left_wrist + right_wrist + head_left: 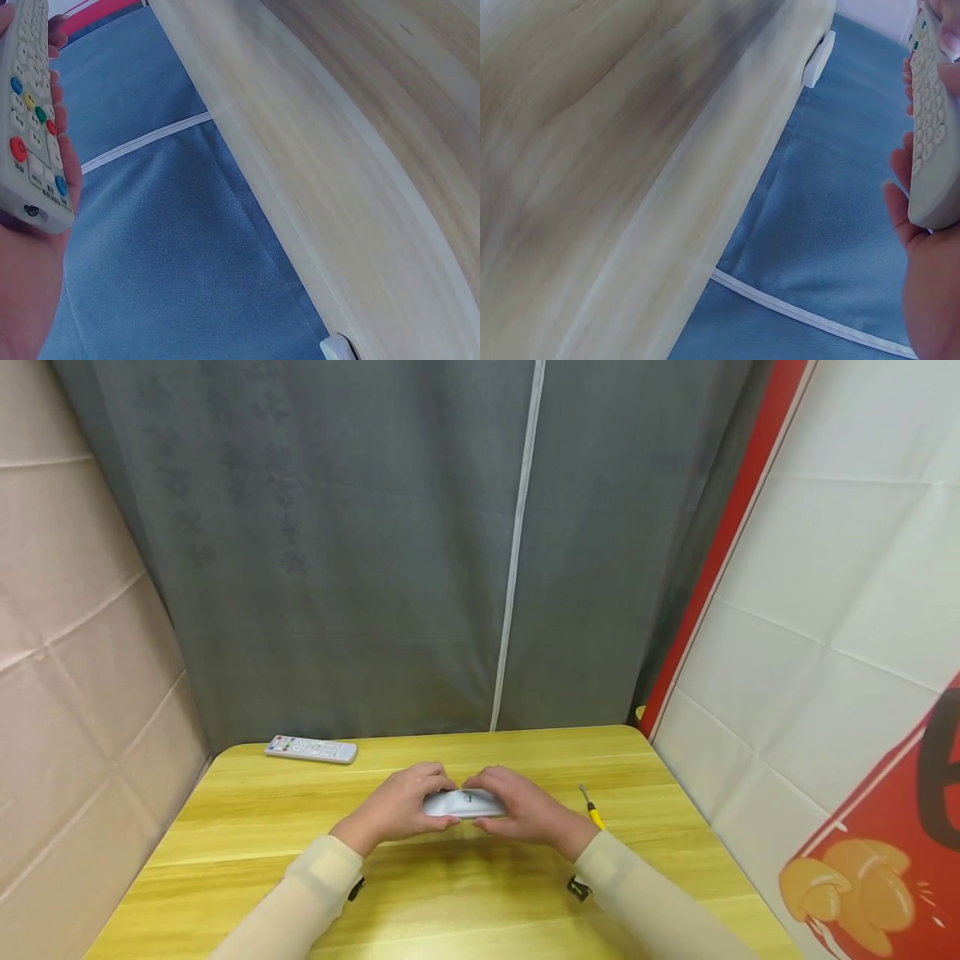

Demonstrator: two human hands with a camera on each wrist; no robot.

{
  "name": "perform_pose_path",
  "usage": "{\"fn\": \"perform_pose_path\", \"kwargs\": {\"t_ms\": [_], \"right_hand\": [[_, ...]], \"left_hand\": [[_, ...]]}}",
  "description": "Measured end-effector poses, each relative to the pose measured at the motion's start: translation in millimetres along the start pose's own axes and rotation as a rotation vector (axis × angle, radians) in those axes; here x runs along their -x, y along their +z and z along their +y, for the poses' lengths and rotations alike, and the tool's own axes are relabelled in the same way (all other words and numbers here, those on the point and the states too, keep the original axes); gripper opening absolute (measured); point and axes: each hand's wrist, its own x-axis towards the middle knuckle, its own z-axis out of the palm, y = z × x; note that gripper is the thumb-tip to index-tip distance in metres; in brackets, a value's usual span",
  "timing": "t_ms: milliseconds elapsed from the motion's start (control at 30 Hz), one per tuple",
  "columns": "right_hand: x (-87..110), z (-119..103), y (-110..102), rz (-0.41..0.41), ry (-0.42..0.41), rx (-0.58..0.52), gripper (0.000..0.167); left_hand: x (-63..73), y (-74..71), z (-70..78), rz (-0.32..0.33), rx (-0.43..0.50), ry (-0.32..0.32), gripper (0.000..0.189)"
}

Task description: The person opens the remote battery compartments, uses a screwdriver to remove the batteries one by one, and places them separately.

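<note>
Grey curtain [337, 568] hangs beyond the held remote [453, 804], my landmark, and a yellow wood-grain table [450, 902] spreads underneath it. Working from the left, I see a pale sheet [82, 610] forming the side wall, well apart from the held remote. Left of the held remote and farther back, a second remote [315, 750] lies near the table's far edge, buttons up. Next comes the left hand [397, 807], fingers and thumb closed on the held remote's left end, spread only as wide as its body. From the wrists I can see its button face, with red, blue, yellow and green keys; from above I get a white surface with a small dark mark I can't read. My right hand [531, 807] grips the opposite end just as closely. Right of the held remote, a yellow-handled screwdriver [595, 814] lies partly behind the forearm. Farther right of it stands a white sheet [847, 568] with red printing.
</note>
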Motion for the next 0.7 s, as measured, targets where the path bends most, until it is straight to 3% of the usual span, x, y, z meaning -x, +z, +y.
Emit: {"fn": "perform_pose_path", "kwargs": {"t_ms": [400, 700], "right_hand": [[2.7, -1.7, -3.5, -0.061, -0.071, 0.065, 0.045], [4.8, 3.4, -1.1, -0.033, -0.161, 0.097, 0.053]], "left_hand": [[2.7, -3.7, 0.7, 0.012, 0.018, -0.006, 0.034], [4.2, -5.2, 0.0, 0.009, 0.032, -0.017, 0.033]]}}
